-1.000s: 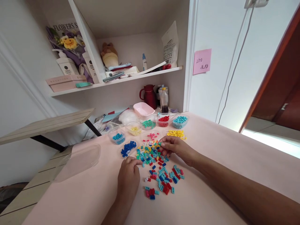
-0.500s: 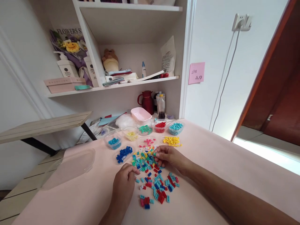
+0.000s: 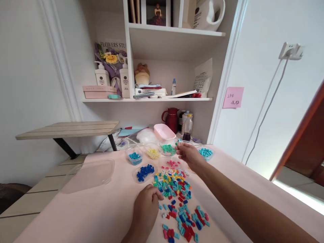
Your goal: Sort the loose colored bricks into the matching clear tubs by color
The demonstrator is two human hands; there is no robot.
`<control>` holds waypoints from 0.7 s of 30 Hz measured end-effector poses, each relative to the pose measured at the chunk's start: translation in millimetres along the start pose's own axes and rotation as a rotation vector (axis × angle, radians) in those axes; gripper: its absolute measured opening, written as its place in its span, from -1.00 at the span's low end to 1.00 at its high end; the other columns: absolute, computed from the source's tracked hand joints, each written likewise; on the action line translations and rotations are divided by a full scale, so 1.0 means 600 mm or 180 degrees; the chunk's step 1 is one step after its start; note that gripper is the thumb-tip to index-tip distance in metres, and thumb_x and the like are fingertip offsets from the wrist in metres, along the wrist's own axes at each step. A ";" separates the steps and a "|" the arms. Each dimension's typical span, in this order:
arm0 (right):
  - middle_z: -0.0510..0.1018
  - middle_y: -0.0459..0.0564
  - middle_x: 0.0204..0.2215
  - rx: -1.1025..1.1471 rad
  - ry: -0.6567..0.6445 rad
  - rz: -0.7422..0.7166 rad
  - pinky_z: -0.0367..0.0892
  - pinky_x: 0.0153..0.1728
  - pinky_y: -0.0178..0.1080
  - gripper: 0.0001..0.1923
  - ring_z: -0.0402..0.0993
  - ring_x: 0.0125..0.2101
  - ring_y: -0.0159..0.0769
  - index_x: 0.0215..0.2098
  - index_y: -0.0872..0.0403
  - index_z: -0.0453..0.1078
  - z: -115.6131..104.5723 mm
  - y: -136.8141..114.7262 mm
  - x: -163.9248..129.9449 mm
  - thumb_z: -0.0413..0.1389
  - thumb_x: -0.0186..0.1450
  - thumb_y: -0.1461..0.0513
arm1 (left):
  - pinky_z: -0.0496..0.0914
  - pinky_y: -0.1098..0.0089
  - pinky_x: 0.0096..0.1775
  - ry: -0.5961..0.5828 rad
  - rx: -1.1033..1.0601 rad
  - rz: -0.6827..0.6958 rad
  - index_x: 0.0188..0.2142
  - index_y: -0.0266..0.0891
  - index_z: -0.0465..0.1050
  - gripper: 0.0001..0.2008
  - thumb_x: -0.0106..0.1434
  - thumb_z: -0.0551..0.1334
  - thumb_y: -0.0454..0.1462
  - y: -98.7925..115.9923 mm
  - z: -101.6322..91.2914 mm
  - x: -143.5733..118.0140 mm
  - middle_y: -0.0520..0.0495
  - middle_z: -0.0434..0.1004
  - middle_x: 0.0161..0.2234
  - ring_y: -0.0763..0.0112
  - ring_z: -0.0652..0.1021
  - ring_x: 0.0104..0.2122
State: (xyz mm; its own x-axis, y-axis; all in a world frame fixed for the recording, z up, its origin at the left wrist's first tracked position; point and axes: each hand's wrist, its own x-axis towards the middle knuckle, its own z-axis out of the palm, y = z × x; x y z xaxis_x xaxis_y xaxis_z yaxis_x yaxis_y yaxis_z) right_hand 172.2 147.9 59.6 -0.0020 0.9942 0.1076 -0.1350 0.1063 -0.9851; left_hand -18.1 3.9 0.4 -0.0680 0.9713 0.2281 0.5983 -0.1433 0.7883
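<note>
A heap of small mixed-colour bricks (image 3: 174, 194) lies on the pink table (image 3: 76, 212). My left hand (image 3: 146, 209) rests at the heap's left edge with fingers curled and the palm hidden. My right hand (image 3: 188, 153) reaches past the heap to the far row of small clear tubs. Its fingertips pinch what looks like a small green brick right beside the tub of green bricks (image 3: 167, 149). Other tubs hold yellow bricks (image 3: 153, 154), light blue bricks (image 3: 134, 156) and teal bricks (image 3: 206, 152). Dark blue bricks (image 3: 144, 171) and pink bricks (image 3: 173, 164) lie on clear lids.
A large clear lid (image 3: 88, 172) lies at the table's left. Behind the tubs stand a pink tub (image 3: 164, 131), a red jug (image 3: 172, 118) and a bottle (image 3: 187, 126) under white shelves. A wooden side table (image 3: 68, 128) is at the left.
My right hand left the heap and moved away from me to the green bricks' tub. My left hand stayed at the heap's edge. The camera tilted up and turned.
</note>
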 end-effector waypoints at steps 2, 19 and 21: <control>0.52 -0.02 -0.34 -0.0116 0.0193 -0.0181 0.29 -0.57 -0.38 -0.82 0.40 -0.54 -0.44 -0.31 0.05 0.35 0.018 -0.025 0.052 0.16 0.18 0.13 | 0.32 0.44 -0.34 -0.0003 -0.0026 -0.0084 -0.57 -0.16 0.43 -0.68 0.01 -0.04 -0.48 0.000 0.000 0.000 0.04 0.50 -0.45 0.41 0.52 -0.41; 0.42 -0.12 -0.57 -0.1121 -0.0547 -0.0090 0.11 -0.65 -0.38 -0.73 0.31 -0.63 -0.43 -0.34 0.10 0.40 -0.056 0.019 -0.108 0.04 0.24 0.07 | 0.34 0.46 -0.35 -0.0060 -0.0293 -0.0024 -0.50 -0.18 0.45 -0.67 0.06 -0.04 -0.49 -0.011 0.002 0.007 0.03 0.46 -0.38 0.47 0.49 -0.43; 0.44 -0.09 -0.56 -0.1741 -0.0656 -0.0328 0.20 -0.56 -0.33 -0.72 0.35 -0.56 -0.37 -0.41 0.09 0.39 -0.071 0.031 -0.137 0.00 0.27 0.07 | 0.35 0.45 -0.29 -0.0135 -0.0149 0.0201 -0.45 -0.16 0.48 -0.66 0.10 -0.04 -0.48 -0.006 0.002 0.005 0.02 0.44 -0.30 0.44 0.50 -0.34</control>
State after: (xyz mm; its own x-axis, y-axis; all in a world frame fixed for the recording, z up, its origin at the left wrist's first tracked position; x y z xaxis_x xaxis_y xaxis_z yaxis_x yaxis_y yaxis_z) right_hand 212.3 69.0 26.8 -0.2158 0.9604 0.1763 0.3855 0.2497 -0.8883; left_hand -19.3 7.5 -2.2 0.0030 0.9671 0.2546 0.5624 -0.2121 0.7992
